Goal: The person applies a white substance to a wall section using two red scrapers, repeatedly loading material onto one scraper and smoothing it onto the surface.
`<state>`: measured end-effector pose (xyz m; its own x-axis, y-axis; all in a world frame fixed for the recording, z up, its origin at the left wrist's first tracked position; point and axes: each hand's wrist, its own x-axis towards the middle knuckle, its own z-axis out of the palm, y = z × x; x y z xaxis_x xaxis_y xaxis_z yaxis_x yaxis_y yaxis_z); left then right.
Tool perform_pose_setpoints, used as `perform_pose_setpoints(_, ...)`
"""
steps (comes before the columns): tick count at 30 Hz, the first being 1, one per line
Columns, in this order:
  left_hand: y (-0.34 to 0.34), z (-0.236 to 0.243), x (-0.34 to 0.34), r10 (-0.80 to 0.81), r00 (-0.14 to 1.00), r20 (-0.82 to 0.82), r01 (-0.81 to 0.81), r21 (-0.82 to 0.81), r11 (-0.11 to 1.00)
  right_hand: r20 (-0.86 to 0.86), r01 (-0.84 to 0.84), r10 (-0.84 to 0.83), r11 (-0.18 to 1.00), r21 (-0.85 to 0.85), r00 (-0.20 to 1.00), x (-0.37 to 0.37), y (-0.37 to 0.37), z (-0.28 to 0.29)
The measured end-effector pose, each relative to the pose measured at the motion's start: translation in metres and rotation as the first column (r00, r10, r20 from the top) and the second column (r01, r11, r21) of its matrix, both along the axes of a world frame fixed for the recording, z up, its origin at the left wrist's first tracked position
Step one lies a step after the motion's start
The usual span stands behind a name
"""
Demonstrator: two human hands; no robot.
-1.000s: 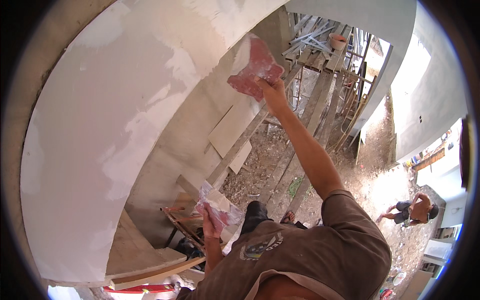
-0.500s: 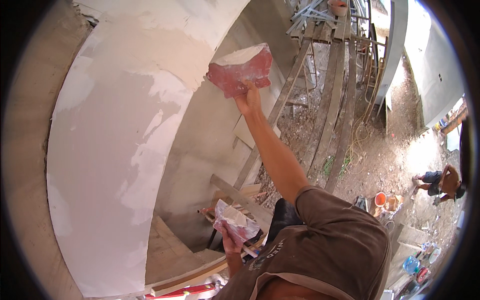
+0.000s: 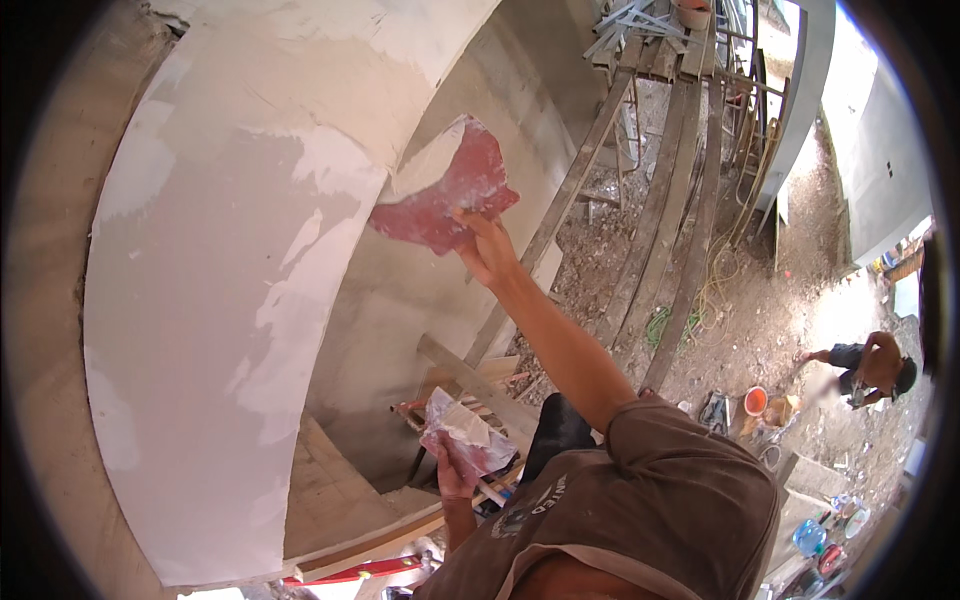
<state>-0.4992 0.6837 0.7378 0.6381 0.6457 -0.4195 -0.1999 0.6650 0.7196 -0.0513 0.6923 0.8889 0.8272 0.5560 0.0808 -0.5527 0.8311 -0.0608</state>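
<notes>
My right hand (image 3: 487, 247) is stretched out ahead, its fingers closed round a broad red putty spreader (image 3: 462, 192). White putty lies along the spreader's far left edge. That edge comes up against the border of a pale wall panel (image 3: 205, 330) in this view; whether it touches, I cannot tell. Patches of white and beige putty coat the panel. Lower down, near my body, my left hand (image 3: 455, 473) grips a second, smaller red spreader (image 3: 486, 459) with a lump of white putty (image 3: 464, 424) on it.
Long wooden planks (image 3: 655, 210) stretch away on the right, with metal strips (image 3: 635, 35) and a bucket (image 3: 692, 14) at their far end. A red level (image 3: 365, 570) lies at the bottom. Another person (image 3: 872, 368) bends at the far right, near an orange bucket (image 3: 755, 401).
My right hand has drawn the spreader down and to the left, tilting it toward the panel's edge. My left hand and its spreader have shifted slightly. The other person has moved a little.
</notes>
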Motion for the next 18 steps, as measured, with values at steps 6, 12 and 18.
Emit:
perform_pose_setpoints(6, 0.005, -0.022, 0.01, -0.006, 0.998, 0.064, 0.012, -0.092, 0.996, 0.268, 0.291, -0.192, 0.867, -0.404, 0.944, 0.076, -0.077, 0.05)
perform_pose_setpoints(12, -0.002, -0.024, 0.03, -0.075, 0.982, 0.173, 0.103, -0.157, 0.982, 0.672, 0.559, -0.033, 0.585, -0.587, 0.74, 0.136, -0.109, 0.139)
perform_pose_setpoints(18, 0.007, -0.035, 0.045, -0.084, 0.985, 0.153, 0.108, -0.157, 0.982, 0.718, 0.637, 0.311, 0.33, -0.696, 0.623, 0.13, -0.077, 0.2)
